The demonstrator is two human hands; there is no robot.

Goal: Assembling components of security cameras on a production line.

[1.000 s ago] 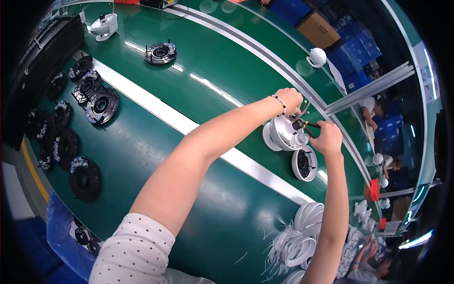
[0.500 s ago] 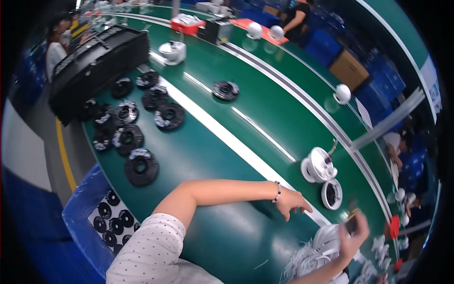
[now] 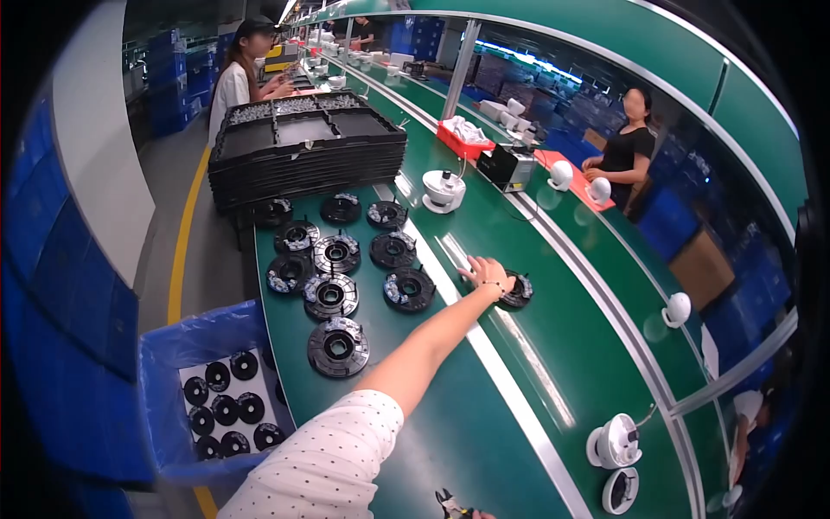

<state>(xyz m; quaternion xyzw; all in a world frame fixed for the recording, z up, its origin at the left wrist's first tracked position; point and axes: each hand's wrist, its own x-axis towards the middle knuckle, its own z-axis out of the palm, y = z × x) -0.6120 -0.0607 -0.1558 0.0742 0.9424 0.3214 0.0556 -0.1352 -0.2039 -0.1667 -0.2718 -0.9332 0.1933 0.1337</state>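
My left hand [image 3: 489, 274] reaches far over the green conveyor belt, fingers spread and nothing in them. Just right of its wrist lies a black round part [image 3: 520, 292], partly hidden by the hand; I cannot tell whether they touch. Only a little of my right hand [image 3: 486, 515] shows at the lower edge, closed on a pair of cutting pliers [image 3: 450, 504] with dark jaws and a touch of yellow on the handles. On the left part of the table lie several similar black round parts [image 3: 338, 348] with small boards and wires on them.
A stack of black trays [image 3: 303, 169] stands at the far left. Below it, a blue plastic-lined bin [image 3: 160, 406] holds black discs. White housings [image 3: 616, 443] stand on the belt, beside a white ring part [image 3: 621, 491]. Co-workers [image 3: 624, 151] stand farther off.
The view has swung left. My left hand has gone from near the white housings to the black part farther up the belt. My right hand has dropped to the lower edge.
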